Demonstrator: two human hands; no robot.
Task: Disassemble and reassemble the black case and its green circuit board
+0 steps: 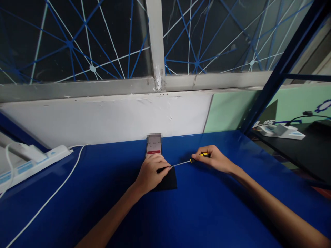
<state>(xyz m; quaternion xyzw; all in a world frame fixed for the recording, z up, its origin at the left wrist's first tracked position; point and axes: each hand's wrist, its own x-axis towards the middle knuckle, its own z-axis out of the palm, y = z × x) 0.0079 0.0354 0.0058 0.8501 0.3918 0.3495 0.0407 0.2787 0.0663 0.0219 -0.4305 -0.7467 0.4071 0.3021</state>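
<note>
My right hand point(212, 157) is closed round the yellow and black handle of a screwdriver point(181, 163). Its metal shaft points left, and the tip meets a small dark piece point(163, 169) pinched in the fingers of my left hand point(152, 172). What that piece is I cannot make out, as the fingers cover most of it. Below the left hand a flat black pad point(168, 182) lies on the blue table. Just behind that hand a phone point(154, 144) leans upright, its lit screen showing digits and a red button.
The blue table point(207, 213) reaches back to a white wall panel under a window. On the left lie a white power strip point(33, 164) and its cable point(58, 191). A blue metal post point(271, 82) rises at the right, beside a dark table with another power strip point(287, 132).
</note>
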